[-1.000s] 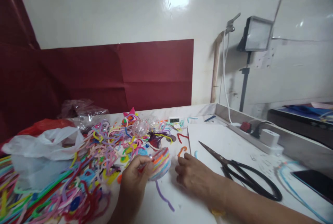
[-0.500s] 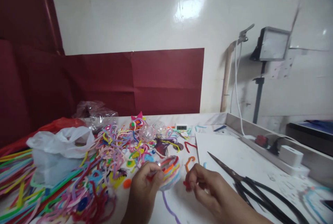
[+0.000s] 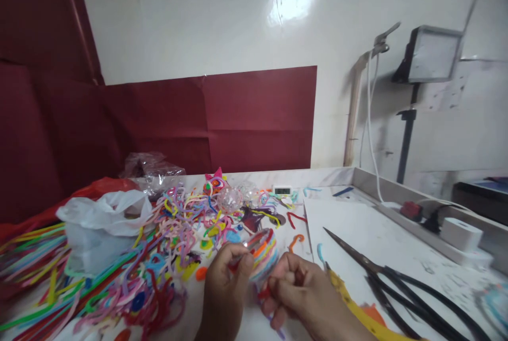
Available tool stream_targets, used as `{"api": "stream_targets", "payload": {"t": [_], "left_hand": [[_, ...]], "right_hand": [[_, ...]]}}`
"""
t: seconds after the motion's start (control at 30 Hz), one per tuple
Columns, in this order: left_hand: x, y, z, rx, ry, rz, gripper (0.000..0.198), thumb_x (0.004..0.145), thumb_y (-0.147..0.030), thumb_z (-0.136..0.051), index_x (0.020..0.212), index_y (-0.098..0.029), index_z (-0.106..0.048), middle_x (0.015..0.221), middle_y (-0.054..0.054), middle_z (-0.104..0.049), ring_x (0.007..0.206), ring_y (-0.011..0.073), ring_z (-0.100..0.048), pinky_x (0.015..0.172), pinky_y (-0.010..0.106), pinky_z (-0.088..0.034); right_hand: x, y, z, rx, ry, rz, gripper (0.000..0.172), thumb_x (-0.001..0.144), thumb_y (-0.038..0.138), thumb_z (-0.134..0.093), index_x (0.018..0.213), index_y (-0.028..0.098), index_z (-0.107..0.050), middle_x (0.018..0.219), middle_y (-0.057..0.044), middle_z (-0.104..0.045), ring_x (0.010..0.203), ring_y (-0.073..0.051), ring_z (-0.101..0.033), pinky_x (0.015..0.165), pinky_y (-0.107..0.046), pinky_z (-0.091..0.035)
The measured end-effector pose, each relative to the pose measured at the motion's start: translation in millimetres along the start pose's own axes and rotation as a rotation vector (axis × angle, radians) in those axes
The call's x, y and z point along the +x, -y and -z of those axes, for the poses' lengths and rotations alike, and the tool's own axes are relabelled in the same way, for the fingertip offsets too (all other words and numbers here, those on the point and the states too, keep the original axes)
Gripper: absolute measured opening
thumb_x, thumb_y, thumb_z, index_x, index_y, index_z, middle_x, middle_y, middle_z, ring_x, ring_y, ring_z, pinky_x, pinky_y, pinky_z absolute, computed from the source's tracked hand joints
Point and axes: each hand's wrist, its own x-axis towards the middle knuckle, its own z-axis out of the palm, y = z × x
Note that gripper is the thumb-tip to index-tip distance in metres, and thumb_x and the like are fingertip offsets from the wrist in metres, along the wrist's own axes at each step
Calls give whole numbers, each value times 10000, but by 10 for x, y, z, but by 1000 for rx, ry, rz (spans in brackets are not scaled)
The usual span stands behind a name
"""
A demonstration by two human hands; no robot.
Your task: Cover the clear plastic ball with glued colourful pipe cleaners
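Observation:
My left hand (image 3: 228,283) is closed around the near-left side of a rounded piece (image 3: 264,256) banded with red, orange, yellow, pink and light blue fuzzy pipe cleaners. Part of this piece looks clear and shiny. Just right of it, my right hand (image 3: 293,288) is closed, thumb and fingers pinching a small red fuzzy piece (image 3: 264,293). A purple pipe cleaner (image 3: 280,332) hangs below the rounded piece, partly behind my right fingers. Beside my right wrist lies a yellow-handled tool (image 3: 349,301) with a dark tip; the forearm hides some of it.
Large black scissors (image 3: 381,272) lie on white paper (image 3: 357,219) at right. A heap of pipe cleaners (image 3: 190,219) and a white plastic bag (image 3: 99,224) fill the left. A small digital display (image 3: 282,190) stands behind. A power strip (image 3: 420,235) runs along the right edge.
My right hand has moved left, bringing the red piece close under the rounded piece. The yellow-handled tool now shows beside my right wrist. The camera view has shifted slightly.

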Motion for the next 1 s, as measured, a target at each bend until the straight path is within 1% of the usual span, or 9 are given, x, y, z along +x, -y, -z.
{"api": "stream_targets", "payload": {"t": [0.07, 0.13, 0.27, 0.3, 0.4, 0.53, 0.63, 0.8, 1.0], "left_hand": [[4, -3, 14, 26, 9, -7, 187, 770, -355, -602, 686, -190, -627, 625, -20, -574, 620, 172, -545, 595, 249, -424], [11, 1, 25, 32, 2, -17, 179, 776, -349, -600, 698, -191, -628, 640, -15, -588, 639, 176, -554, 607, 253, -427], [18, 12, 34, 11, -69, -4, 156, 771, -329, -604, 691, -195, -618, 634, -19, -579, 626, 171, -547, 579, 246, -417], [19, 12, 34, 12, -59, -3, 154, 768, -329, -607, 690, -196, -619, 631, -20, -578, 623, 171, -548, 574, 245, -418], [22, 7, 26, 18, -23, -26, 145, 763, -322, -614, 695, -195, -635, 634, -18, -584, 622, 170, -556, 581, 244, -431], [15, 3, -2, -66, -46, -43, 130, 747, -307, -640, 682, -196, -653, 685, -4, -620, 665, 176, -588, 618, 243, -458], [12, 27, -16, -96, -20, -54, 133, 743, -309, -654, 686, -189, -663, 718, 17, -640, 691, 192, -605, 623, 255, -469], [17, 72, -18, -81, 16, -88, 129, 753, -293, -642, 672, -193, -655, 726, 20, -635, 736, 195, -595, 649, 251, -458], [18, 72, -25, -33, 45, -90, 128, 751, -286, -628, 660, -199, -655, 709, 6, -634, 704, 179, -585, 649, 241, -450]], "right_hand": [[3, -10, -88, 92, 7, -15, 322, 597, 365, -763, 695, 182, -516, 510, 24, -644, 436, -113, -599, 432, -209, -481], [-31, 7, -151, 128, 40, -35, 330, 580, 377, -788, 702, 167, -564, 554, 17, -655, 450, -106, -603, 459, -213, -487], [-129, 44, -158, 79, 103, -115, 323, 568, 382, -822, 678, 141, -637, 634, -29, -694, 521, -114, -635, 525, -215, -489], [-142, 55, -137, 65, 111, -115, 328, 568, 387, -826, 697, 140, -654, 639, -35, -698, 547, -127, -647, 537, -223, -494], [-145, 130, -42, 0, 92, -16, 351, 567, 408, -833, 745, 140, -693, 649, -39, -696, 577, -143, -644, 549, -242, -511], [-98, 314, 89, -159, -60, 173, 335, 590, 449, -811, 731, 160, -719, 628, -20, -662, 550, -123, -578, 510, -229, -500], [-62, 404, 145, -232, -131, 259, 306, 613, 455, -788, 682, 168, -706, 606, -11, -626, 552, -121, -541, 480, -216, -466], [-22, 405, 157, -284, -127, 299, 251, 666, 405, -745, 695, 162, -693, 599, 7, -592, 550, -104, -495, 483, -204, -415], [9, 372, 138, -331, -136, 298, 269, 674, 417, -724, 706, 152, -688, 595, 1, -597, 529, -105, -481, 488, -222, -399]]}}
